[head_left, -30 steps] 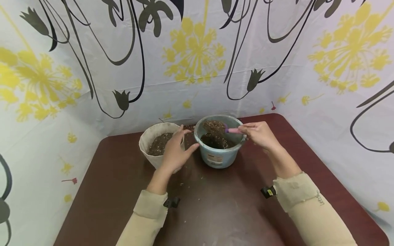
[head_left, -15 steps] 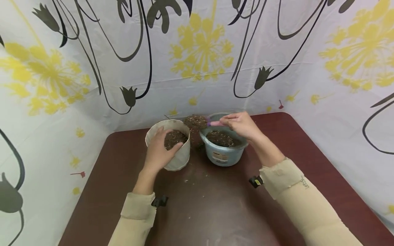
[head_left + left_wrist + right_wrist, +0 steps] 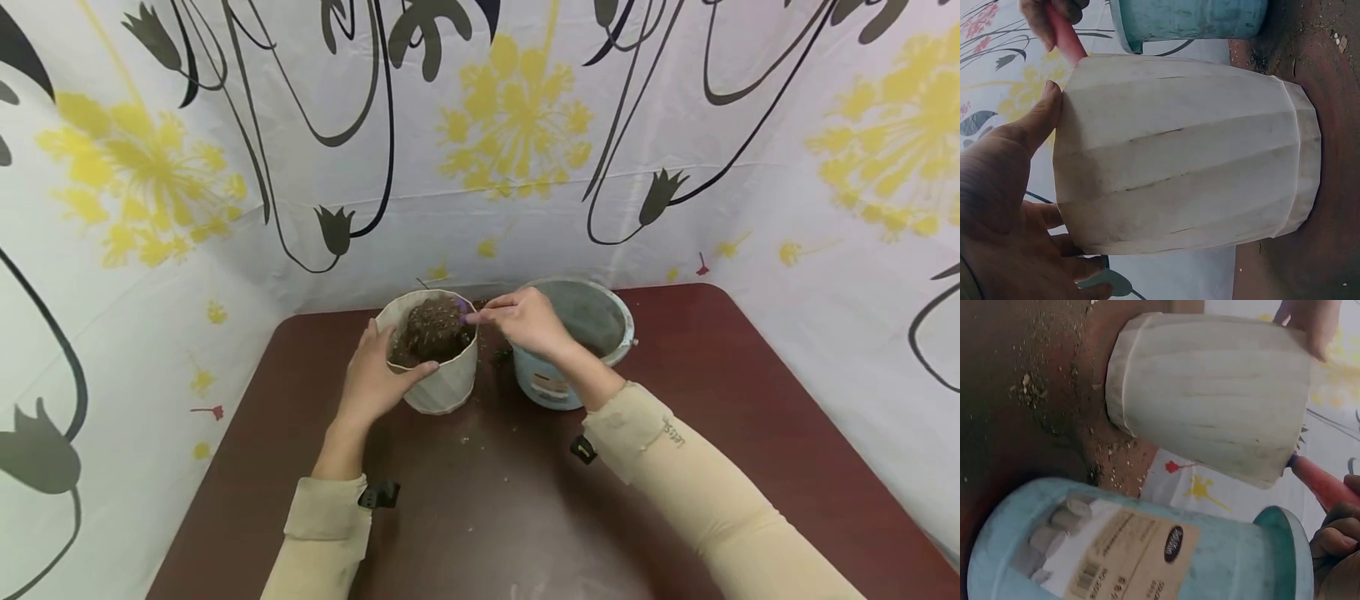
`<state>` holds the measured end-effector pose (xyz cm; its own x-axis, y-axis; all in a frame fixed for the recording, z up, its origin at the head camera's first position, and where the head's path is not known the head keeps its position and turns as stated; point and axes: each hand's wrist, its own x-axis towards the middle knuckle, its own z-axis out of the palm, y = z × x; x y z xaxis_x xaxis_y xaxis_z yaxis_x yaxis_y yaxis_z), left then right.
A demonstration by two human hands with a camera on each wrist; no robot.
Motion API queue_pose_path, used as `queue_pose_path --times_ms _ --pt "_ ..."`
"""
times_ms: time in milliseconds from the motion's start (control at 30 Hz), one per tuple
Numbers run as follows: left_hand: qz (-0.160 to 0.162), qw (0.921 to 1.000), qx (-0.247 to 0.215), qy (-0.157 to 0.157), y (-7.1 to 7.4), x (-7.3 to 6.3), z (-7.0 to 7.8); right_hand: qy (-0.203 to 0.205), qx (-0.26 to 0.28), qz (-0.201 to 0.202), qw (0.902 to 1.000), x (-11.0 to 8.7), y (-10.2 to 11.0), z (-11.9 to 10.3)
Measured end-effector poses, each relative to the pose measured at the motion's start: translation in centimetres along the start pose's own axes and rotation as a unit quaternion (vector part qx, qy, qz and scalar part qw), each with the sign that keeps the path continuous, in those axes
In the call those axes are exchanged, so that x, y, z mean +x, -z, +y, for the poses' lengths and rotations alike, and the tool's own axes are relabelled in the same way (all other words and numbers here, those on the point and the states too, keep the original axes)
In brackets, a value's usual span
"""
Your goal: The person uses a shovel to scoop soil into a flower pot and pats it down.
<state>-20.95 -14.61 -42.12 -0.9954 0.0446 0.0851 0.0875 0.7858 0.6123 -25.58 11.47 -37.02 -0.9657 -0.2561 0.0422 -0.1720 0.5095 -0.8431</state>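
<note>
In the head view, my left hand (image 3: 371, 379) holds the rim of a white flowerpot (image 3: 442, 387), fingers at its left side and thumb along the front. Dark soil (image 3: 435, 325) fills the pot's mouth, partly on a small trowel whose blade it hides. My right hand (image 3: 534, 321) grips the pink handle of that trowel (image 3: 1322, 481), its purple neck at the pot's right rim. Just right of the flowerpot, under my right forearm, stands a pale blue bucket (image 3: 531, 371). Its soil is mostly out of sight.
Soil crumbs (image 3: 1029, 390) are scattered on the dark red table (image 3: 450, 500), around the pot and bucket. A floral-printed white sheet (image 3: 420, 183) hangs behind the table and at both sides. The bucket bears a paper label (image 3: 1141, 550).
My right hand has carried the soil-laden trowel leftward from the bucket to over the flowerpot's mouth. My left hand has moved from the pot's right side to its left rim. The head view has shifted slightly.
</note>
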Motion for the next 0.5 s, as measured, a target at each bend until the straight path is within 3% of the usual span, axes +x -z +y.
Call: queue_pose_path --times_ms 200,500 --pt "-0.002 0.9998 -0.019 -0.001 -0.14 -0.07 -0.16 0.005 0.016 -0.006 0.9999 0.01 -0.14 0.64" --pt "-0.002 0.9991 -0.042 0.000 0.05 -0.14 -0.26 0.032 -0.012 -0.019 0.9992 0.30 0.20 0.78"
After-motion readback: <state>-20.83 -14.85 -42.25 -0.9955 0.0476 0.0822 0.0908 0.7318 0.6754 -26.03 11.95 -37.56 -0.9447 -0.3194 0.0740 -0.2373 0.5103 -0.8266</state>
